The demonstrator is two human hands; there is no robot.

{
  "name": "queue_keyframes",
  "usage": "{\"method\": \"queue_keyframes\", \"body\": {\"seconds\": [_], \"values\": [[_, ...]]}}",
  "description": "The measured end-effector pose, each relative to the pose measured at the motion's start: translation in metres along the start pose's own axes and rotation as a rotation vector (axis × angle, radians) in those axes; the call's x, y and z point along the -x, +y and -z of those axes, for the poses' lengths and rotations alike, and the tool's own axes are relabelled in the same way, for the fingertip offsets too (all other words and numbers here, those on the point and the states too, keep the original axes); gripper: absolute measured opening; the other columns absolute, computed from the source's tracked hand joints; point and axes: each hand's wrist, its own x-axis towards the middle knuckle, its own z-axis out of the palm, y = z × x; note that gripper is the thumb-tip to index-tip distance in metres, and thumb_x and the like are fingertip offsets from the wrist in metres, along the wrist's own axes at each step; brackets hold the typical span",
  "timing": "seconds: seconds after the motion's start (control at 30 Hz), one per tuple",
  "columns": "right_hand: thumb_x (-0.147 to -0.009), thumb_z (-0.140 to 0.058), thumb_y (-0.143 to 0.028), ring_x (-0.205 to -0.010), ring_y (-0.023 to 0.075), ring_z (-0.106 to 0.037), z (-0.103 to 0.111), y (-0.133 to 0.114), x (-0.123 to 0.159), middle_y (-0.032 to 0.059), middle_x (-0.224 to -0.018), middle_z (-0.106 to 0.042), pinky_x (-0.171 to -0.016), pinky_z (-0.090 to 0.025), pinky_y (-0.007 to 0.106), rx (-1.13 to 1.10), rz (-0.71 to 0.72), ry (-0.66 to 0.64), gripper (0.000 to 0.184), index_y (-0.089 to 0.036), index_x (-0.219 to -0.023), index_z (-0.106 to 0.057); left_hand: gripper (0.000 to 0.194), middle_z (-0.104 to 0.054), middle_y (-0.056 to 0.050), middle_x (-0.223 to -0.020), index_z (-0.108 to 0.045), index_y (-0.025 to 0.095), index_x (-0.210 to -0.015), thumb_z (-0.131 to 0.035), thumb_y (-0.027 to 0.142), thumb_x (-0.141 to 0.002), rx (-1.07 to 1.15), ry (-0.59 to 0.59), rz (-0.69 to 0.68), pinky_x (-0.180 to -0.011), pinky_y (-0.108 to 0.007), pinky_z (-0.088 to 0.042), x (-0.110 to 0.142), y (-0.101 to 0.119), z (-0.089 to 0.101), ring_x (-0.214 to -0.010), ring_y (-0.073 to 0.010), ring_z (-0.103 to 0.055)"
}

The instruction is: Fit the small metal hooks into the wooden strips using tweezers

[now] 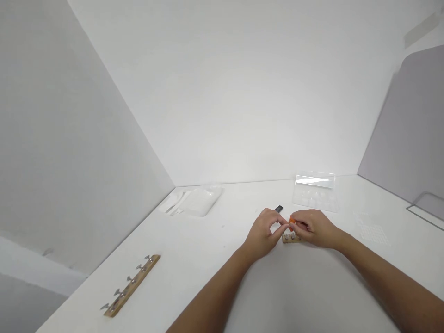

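In the head view my right hand [311, 227] is closed around a small orange object [292, 223], whose exact kind I cannot make out. My left hand [266, 234] forms a pinch, thumb and forefinger meeting right beside the orange piece. Whatever sits between those fingertips is too small to name. Just below both hands lies a short wooden strip with metal hooks [286, 238], its right part covered by my right hand. A dark, slim object [279, 209] pokes out behind my left fingers.
A longer wooden strip with several metal hooks [132, 286] lies at left. Near the back wall are a clear plastic bag with white contents [199, 202] and an open transparent case [314, 196]. A translucent gridded sheet [373, 232] and a grey wire frame [425, 216] are at right.
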Motion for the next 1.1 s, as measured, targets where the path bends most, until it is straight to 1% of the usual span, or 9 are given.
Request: {"method": "queue_keyframes", "body": {"seconds": [0.13, 0.3, 0.37, 0.5, 0.6, 0.73, 0.87, 1.03, 1.1], "values": [[-0.100, -0.046, -0.033, -0.055, 0.0111, -0.037, -0.001, -0.002, 0.000, -0.0055, -0.059, -0.041, -0.055, -0.025, 0.025, 0.039, 0.043, -0.003, 0.035, -0.021, -0.067, -0.038, 0.015, -0.073, -0.003, -0.087, -0.071, 0.025, -0.086, -0.062, 0.026, -0.097, -0.040, 0.011, -0.053, -0.083, -0.035, -0.052, 0.000, 0.000, -0.001, -0.093, -0.0217, -0.059], [-0.094, -0.045, -0.023, -0.057, 0.0120, -0.029, 0.002, -0.005, -0.002, -0.0053, -0.060, -0.033, -0.056, -0.023, 0.027, 0.115, 0.098, 0.101, 0.032, -0.021, -0.066, -0.030, 0.013, -0.071, -0.004, -0.081, -0.069, 0.023, -0.086, -0.063, 0.028, -0.097, -0.172, 0.070, -0.123, -0.074, -0.034, -0.052, -0.001, -0.005, 0.004, -0.092, -0.0235, -0.056], [-0.090, -0.045, -0.021, -0.057, 0.0122, -0.029, 0.004, -0.004, -0.003, -0.0049, -0.060, -0.033, -0.057, -0.024, 0.027, 0.107, 0.081, 0.136, 0.030, -0.021, -0.065, -0.029, 0.012, -0.071, -0.005, -0.084, -0.068, 0.022, -0.087, -0.062, 0.028, -0.096, -0.276, 0.090, -0.090, -0.074, -0.036, -0.052, -0.002, -0.013, 0.009, -0.096, -0.0252, -0.056], [-0.086, -0.045, -0.020, -0.059, 0.0128, -0.029, 0.007, 0.001, -0.004, -0.0045, -0.062, -0.031, -0.056, -0.024, 0.027, 0.093, 0.024, 0.177, 0.027, -0.022, -0.066, -0.028, 0.011, -0.071, -0.010, -0.094, -0.069, 0.020, -0.094, -0.067, 0.030, -0.091, -0.516, 0.092, 0.149, -0.076, -0.039, -0.052, -0.002, -0.037, 0.019, -0.107, -0.0317, -0.055], [-0.084, -0.046, -0.020, -0.059, 0.0129, -0.028, 0.008, 0.008, -0.004, -0.0047, -0.062, -0.030, -0.056, -0.023, 0.027, 0.116, -0.017, 0.176, 0.026, -0.022, -0.067, -0.027, 0.016, -0.070, -0.013, -0.094, -0.072, 0.018, -0.093, -0.072, 0.032, -0.086, -0.549, 0.078, 0.207, -0.077, -0.042, -0.051, 0.001, -0.051, 0.021, -0.108, -0.0356, -0.053], [-0.081, -0.047, -0.022, -0.059, 0.0127, -0.028, 0.007, 0.015, -0.004, -0.0049, -0.061, -0.029, -0.056, -0.021, 0.028, 0.149, -0.081, 0.168, 0.026, -0.022, -0.066, -0.026, 0.016, -0.070, -0.014, -0.095, -0.073, 0.017, -0.090, -0.072, 0.032, -0.084, -0.543, 0.038, 0.232, -0.080, -0.044, -0.050, 0.003, -0.056, 0.017, -0.109, -0.0371, -0.053], [-0.080, -0.047, -0.023, -0.057, 0.0124, -0.027, 0.005, 0.019, -0.004, -0.0051, -0.060, -0.030, -0.055, -0.020, 0.027, 0.165, -0.122, 0.175, 0.026, -0.022, -0.066, -0.025, 0.009, -0.070, -0.013, -0.093, -0.073, 0.018, -0.086, -0.071, 0.027, -0.085, -0.527, 0.020, 0.239, -0.079, -0.042, -0.050, 0.002, -0.055, 0.013, -0.105, -0.0348, -0.054], [-0.080, -0.048, -0.025, -0.053, 0.0118, -0.030, -0.001, 0.020, -0.005, -0.0054, -0.057, -0.035, -0.054, -0.020, 0.027, 0.187, -0.156, 0.172, 0.024, -0.022, -0.065, -0.029, 0.006, -0.069, -0.008, -0.088, -0.067, 0.020, -0.082, -0.073, 0.020, -0.081, -0.506, 0.052, 0.229, -0.083, -0.042, -0.049, 0.000, -0.051, 0.009, -0.104, -0.0328, -0.056], [-0.080, -0.048, -0.026, -0.052, 0.0118, -0.031, -0.003, 0.018, -0.006, -0.0053, -0.056, -0.036, -0.053, -0.020, 0.026, 0.196, -0.173, 0.184, 0.024, -0.021, -0.065, -0.031, 0.007, -0.068, -0.007, -0.089, -0.064, 0.020, -0.084, -0.070, 0.016, -0.083, -0.493, 0.079, 0.221, -0.083, -0.042, -0.049, -0.001, -0.048, 0.005, -0.101, -0.0311, -0.058]]}}
